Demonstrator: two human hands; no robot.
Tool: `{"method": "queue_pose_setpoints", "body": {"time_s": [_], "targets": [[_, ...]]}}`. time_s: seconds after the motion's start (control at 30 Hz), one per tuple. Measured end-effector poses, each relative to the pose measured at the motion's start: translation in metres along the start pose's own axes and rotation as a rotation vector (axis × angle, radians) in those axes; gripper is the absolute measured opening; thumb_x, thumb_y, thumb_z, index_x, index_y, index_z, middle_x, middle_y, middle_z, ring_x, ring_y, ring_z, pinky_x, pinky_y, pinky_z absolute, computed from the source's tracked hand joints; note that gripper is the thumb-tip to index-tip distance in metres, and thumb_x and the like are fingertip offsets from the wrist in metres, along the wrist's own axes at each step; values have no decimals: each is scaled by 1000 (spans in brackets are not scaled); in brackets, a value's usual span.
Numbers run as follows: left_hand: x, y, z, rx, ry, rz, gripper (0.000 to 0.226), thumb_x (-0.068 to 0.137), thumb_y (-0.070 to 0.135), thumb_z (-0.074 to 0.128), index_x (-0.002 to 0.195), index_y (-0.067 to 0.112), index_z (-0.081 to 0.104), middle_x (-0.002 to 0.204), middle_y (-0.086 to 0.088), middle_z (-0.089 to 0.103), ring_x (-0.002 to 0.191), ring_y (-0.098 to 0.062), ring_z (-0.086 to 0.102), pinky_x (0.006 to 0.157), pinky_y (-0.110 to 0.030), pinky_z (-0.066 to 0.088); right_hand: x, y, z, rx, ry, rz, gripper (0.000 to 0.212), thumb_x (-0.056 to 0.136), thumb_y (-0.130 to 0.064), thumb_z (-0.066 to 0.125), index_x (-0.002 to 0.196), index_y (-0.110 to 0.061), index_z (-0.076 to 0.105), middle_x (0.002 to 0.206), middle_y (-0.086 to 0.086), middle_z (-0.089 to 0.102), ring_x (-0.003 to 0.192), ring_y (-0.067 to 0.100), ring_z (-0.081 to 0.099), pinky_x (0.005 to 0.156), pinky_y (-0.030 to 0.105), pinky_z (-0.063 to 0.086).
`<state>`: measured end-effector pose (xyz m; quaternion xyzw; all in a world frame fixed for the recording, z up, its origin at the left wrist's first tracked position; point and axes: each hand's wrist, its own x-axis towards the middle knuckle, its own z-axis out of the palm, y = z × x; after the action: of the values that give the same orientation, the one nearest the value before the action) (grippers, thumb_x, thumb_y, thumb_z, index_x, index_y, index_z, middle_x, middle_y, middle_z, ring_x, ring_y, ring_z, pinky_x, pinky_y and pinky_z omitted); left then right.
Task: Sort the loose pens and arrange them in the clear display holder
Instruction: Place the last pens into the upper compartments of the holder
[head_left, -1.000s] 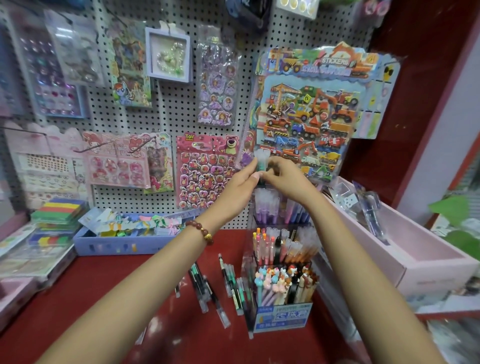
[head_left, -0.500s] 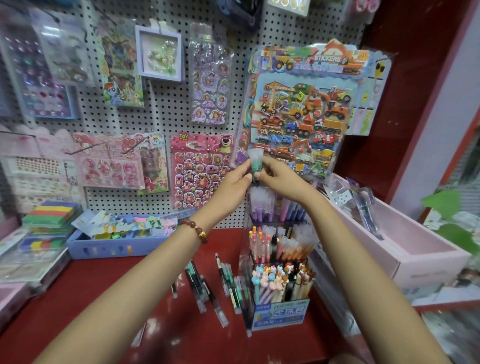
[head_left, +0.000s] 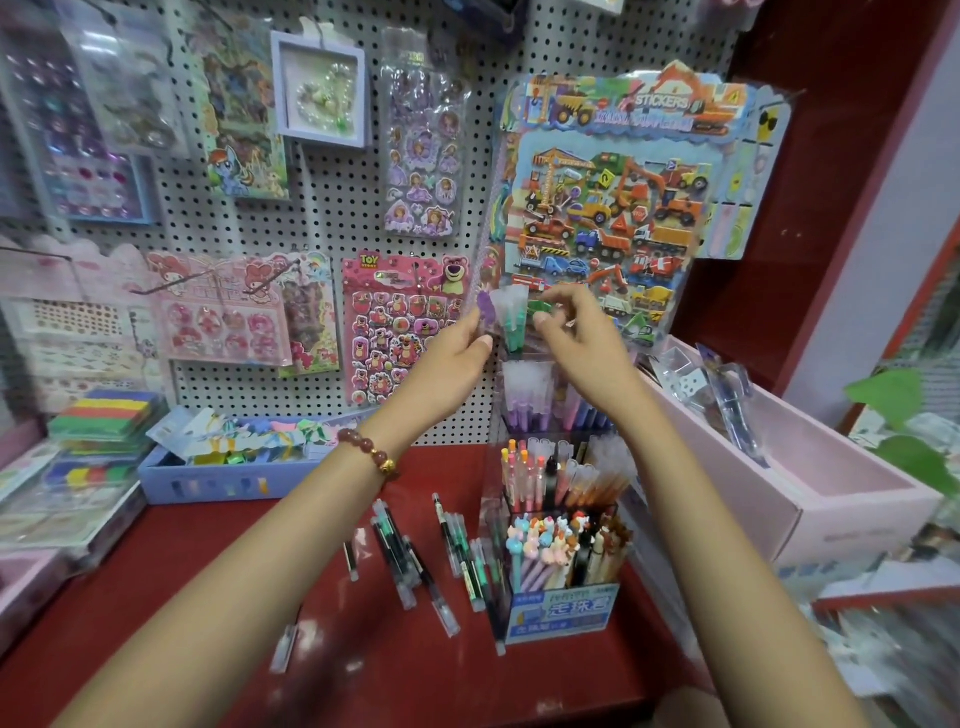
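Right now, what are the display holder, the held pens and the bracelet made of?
The display holder: clear rigid plastic, likely acrylic; its contents show through glossy walls. The pens pinched in the left hand: probably plastic, with frosted translucent caps over purple and green. The bracelet: polished reddish beads, stone or glass, unclear, plus one gold-coloured bead that looks metallic.

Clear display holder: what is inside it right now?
Front tier of the holder: animal-topped pens; middle: orange and pink pens; back: purple and blue pens. Lower barrels are hidden by the front label and the rows ahead.
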<state>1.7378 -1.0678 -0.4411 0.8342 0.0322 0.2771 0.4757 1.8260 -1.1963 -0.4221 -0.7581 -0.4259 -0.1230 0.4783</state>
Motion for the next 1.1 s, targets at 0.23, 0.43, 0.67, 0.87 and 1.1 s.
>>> {"method": "queue_pose_setpoints", "body": {"time_s": [0.23,0.43,0.67,0.87,1.1], "targets": [[-69,1,-47,3,-47,85,35,97,6,43,131,14,48,123,2,58,114,-10,56,95,-23,46,-78,-22,22,294,-127,-75,17,96,-21,48,84,-13,58,68,-2,51,63,8,46,61,25,38],[-130,-48,-70,39,-159,-13,26,93,11,48,117,17,55,113,3,63,99,-2,62,87,-14,46,-139,-11,78,420,-367,32,23,96,-24,44,83,-15,62,65,-4,52,62,9,47,60,25,37],[-188,-126,-76,35,-59,-194,24,91,5,54,103,24,61,100,13,66,91,2,63,84,-15,45,-178,28,149,510,-389,328,27,97,0,45,80,-17,58,63,-1,51,49,-3,47,52,9,34],[-215,-154,-69,25,17,-267,31,92,-1,51,99,26,63,97,11,67,86,2,63,80,-13,45,-183,57,218,186,-309,480,8,86,-16,65,88,-24,66,59,-11,51,58,5,52,63,28,45],[-229,-163,-83,-144,260,-332,29,93,-2,48,100,17,68,94,8,71,88,-4,64,80,-14,45,-145,41,261,-346,-409,443,34,85,-41,67,104,-13,67,95,3,69,91,23,64,66,28,42]]}}
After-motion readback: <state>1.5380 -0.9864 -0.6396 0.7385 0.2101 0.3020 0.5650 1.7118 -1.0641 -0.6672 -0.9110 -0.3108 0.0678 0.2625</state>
